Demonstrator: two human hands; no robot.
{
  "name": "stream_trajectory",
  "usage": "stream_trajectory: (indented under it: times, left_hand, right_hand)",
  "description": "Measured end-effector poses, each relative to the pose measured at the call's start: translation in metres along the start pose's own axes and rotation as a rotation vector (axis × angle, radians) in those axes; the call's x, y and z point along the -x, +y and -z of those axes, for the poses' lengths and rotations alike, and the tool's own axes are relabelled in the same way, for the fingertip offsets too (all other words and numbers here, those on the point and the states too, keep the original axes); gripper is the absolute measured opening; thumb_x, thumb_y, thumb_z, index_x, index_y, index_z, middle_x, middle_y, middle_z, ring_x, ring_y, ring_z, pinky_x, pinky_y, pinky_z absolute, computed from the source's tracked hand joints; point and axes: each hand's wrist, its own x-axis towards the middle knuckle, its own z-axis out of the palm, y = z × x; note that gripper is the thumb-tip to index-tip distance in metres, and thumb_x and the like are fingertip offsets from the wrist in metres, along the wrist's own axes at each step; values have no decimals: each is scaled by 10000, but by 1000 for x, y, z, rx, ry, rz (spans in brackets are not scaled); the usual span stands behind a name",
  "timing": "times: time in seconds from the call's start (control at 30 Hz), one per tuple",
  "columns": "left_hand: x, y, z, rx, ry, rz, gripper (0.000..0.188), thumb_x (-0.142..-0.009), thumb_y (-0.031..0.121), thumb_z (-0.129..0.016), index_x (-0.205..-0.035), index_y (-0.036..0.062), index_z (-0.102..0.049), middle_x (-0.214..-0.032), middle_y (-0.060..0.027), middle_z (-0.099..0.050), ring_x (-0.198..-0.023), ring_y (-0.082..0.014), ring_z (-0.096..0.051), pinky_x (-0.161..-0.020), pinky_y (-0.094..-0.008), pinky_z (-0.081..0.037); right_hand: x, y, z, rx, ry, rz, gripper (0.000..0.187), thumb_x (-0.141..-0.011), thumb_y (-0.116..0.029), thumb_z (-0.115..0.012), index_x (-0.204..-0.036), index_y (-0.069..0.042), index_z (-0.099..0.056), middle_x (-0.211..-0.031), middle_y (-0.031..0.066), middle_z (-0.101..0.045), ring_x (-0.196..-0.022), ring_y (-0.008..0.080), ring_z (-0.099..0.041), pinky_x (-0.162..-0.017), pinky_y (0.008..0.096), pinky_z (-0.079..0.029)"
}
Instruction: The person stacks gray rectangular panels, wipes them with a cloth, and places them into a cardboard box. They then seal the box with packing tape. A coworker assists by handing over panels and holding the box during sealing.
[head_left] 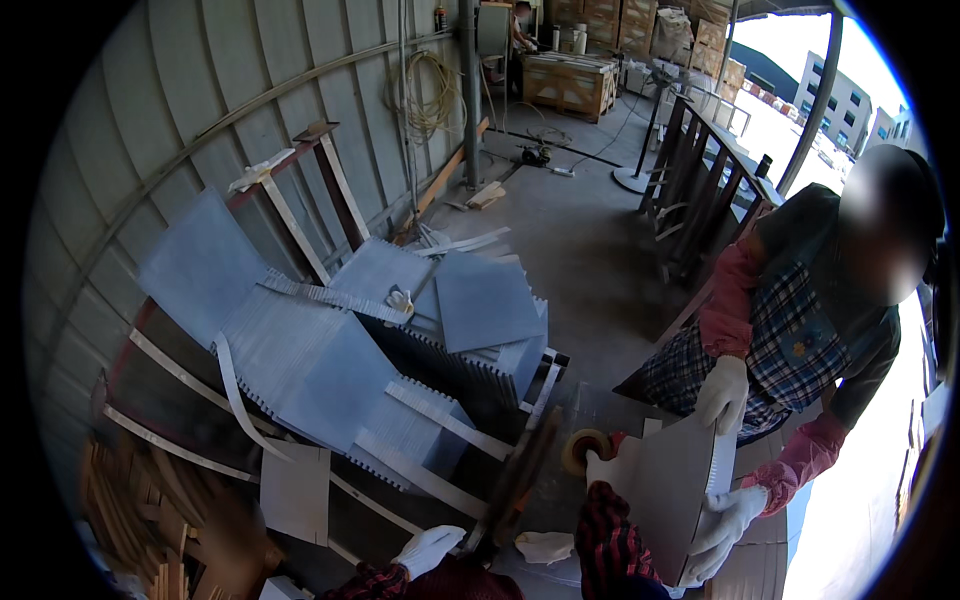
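My left hand, in a white glove, is at the bottom centre with its fingers stretched out and nothing in it. My right hand, also gloved, is closed on a tape dispenser with a brown roll and a red part. Its fingers are partly hidden. Just right of it stands a pale grey stack of slabs, upright and slightly tilted. A co-worker in a plaid apron steadies that stack, one gloved hand on its top and the other low on its right side.
Rows of grey slabs lean on a metal rack at left, with a loose slab on top. Wooden strips lie at lower left. A crumpled white cloth lies between my hands. Dark metal frames and wooden crates stand farther back.
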Motion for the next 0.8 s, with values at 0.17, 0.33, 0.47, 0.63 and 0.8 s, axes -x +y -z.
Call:
stream_trajectory:
  times: [0.17,0.33,0.47,0.63,0.8]
  left_hand:
    - [0,21,12,71,73,-13,392,-1033,315,-527,-1241,19,-677,-1250,-137,-700,-1186,-256,-644,-1029,-343,-471]
    - [-35,79,14,214,93,-173,324,-1032,223,-563,-1227,-13,-668,-1190,-107,-716,-1129,-177,-653,-1001,-302,-481]
    - [-57,153,17,302,-113,-256,371,-1076,299,-496,-1219,-3,-658,-1102,-91,-709,-1043,-185,-672,-974,-319,-504]
    - [-27,247,1,210,-413,-373,505,-1097,460,-398,-1242,43,-644,-984,-50,-688,-890,-150,-661,-861,-296,-514]
    - [-12,292,-33,-19,-718,-680,527,-1094,474,-404,-1288,31,-611,-1166,-82,-626,-1060,-177,-605,-992,-325,-460]
  right_hand:
    - [19,-28,55,-313,-367,-483,602,-791,-146,-703,-1366,-86,-534,-1325,142,-586,-1118,350,-636,-868,524,-570]
    - [132,-119,160,-906,-675,-584,417,-845,-123,-676,-1239,-46,-565,-1197,106,-614,-1116,254,-630,-905,424,-568]
    - [180,-168,232,-1030,-714,-250,551,-872,-119,-671,-1390,-16,-514,-1227,87,-618,-1111,189,-606,-949,339,-520]
    - [223,-185,320,-780,-476,-24,656,-817,-72,-668,-1451,-18,-509,-1231,61,-642,-1042,152,-627,-950,284,-489]
    - [248,-163,365,-371,-155,261,708,-748,-90,-779,-1416,-33,-551,-1284,116,-616,-1183,235,-606,-1025,348,-469]
